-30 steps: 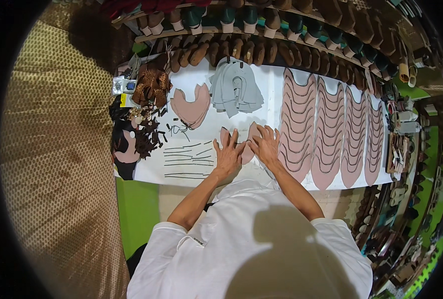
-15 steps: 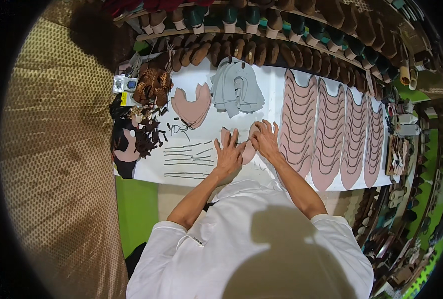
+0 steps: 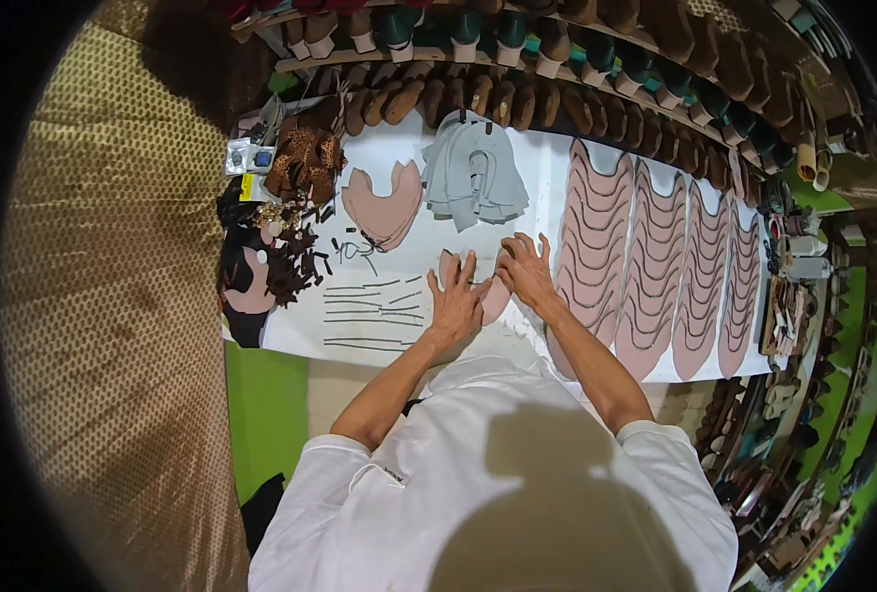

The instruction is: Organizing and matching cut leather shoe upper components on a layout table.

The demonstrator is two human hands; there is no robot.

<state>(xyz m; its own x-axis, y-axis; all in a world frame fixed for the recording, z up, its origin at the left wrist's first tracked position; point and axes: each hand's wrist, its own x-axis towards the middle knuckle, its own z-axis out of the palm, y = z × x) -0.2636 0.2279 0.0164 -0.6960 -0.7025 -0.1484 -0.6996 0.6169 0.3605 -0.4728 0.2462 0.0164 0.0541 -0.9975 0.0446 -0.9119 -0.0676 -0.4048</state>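
Note:
A pink U-shaped shoe upper piece lies flat on the white table in front of me, largely covered by my hands. My left hand rests on its left side, fingers spread and thumb reaching toward its inner edge. On its right side lies my right hand, fingers bent but apart, with the thumb close to the left thumb. A short dark line shows between the thumbs, too small to make out. To the left, several thin dark strips lie in rows. Beyond them sits a stack of similar pink pieces.
Four overlapping columns of dark-edged pink pieces cover the table's right side. Grey cut pieces are piled at the back. Brown scraps and leopard-patterned pieces crowd the left end. Shelves of shoes rise behind; a patterned curtain hangs left.
My hands stay on the pink piece with only slight finger movement; the right hand is a little closer over its edge. The whole view has shifted slightly.

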